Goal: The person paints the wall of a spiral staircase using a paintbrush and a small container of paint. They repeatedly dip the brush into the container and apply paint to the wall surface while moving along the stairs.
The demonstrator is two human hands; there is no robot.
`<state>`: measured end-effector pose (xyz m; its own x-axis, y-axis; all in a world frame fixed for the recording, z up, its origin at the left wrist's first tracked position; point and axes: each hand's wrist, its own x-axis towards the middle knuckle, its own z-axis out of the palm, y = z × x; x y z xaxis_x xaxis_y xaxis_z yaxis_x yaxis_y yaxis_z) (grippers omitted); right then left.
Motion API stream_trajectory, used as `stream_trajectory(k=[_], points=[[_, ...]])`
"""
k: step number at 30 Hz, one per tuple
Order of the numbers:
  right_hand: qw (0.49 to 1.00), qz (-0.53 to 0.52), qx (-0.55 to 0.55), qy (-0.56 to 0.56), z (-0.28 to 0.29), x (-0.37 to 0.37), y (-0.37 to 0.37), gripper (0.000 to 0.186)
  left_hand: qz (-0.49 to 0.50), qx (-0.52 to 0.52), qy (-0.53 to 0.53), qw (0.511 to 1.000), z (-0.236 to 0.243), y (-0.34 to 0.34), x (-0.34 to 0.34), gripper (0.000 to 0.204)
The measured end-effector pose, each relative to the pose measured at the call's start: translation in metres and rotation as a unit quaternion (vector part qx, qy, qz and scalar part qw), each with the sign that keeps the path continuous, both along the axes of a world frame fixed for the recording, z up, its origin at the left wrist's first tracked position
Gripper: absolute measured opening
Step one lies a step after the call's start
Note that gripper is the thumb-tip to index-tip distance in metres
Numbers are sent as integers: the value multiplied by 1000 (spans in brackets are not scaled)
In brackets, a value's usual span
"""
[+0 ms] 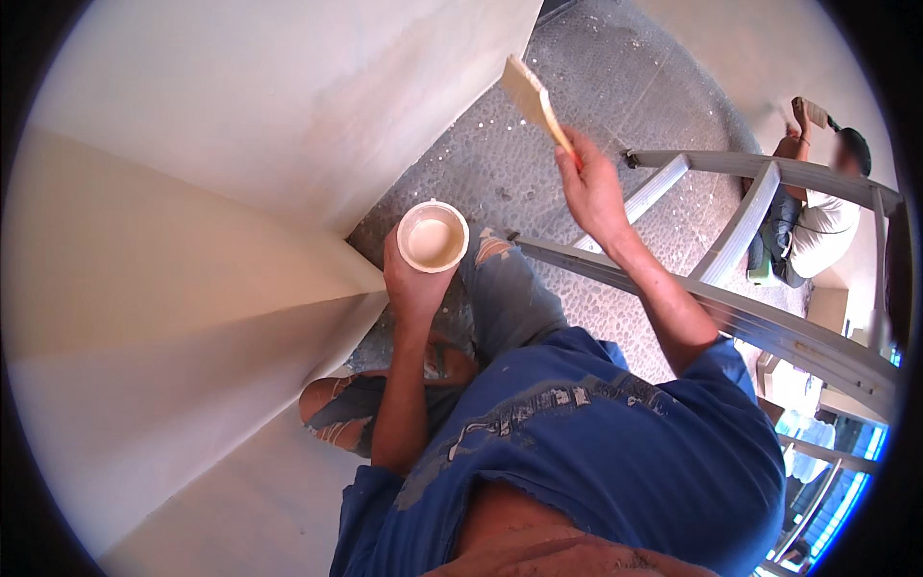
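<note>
My left hand [411, 284] grips a white cup [407, 240] holding pale cream liquid, held over my bent leg in torn blue jeans. Raised to the right, my right hand [596, 192] is closed on the handle of a wide paintbrush [527, 94], with yellow and red on the handle and cream-stained bristles angled up toward the corner of the pale wall [240, 87].
An aluminum ladder [721, 240] stands close at my right. Beyond it a co-worker [822, 226] in a white shirt holds a brush [815, 113] near the far wall. The speckled floor [606, 77] is spattered white. A ledge [183, 245] juts out at left.
</note>
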<state>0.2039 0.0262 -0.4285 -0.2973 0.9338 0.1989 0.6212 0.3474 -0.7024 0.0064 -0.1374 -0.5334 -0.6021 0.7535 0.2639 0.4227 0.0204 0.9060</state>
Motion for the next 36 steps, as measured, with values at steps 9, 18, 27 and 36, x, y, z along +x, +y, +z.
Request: stream_trajectory(k=[9, 18, 27, 36], points=[[987, 20, -137, 86, -1, -18, 7, 39, -17, -75, -76, 994, 14, -25, 22, 76], [959, -13, -160, 235, 29, 11, 9, 39, -28, -86, 19, 996, 43, -17, 36, 76], [942, 8, -122, 313, 49, 26, 9, 38, -48, -28, 51, 997, 84, 14, 66, 71], [931, 11, -105, 349, 48, 25, 10, 40, -54, -35, 14, 998, 130, 35, 71, 70]])
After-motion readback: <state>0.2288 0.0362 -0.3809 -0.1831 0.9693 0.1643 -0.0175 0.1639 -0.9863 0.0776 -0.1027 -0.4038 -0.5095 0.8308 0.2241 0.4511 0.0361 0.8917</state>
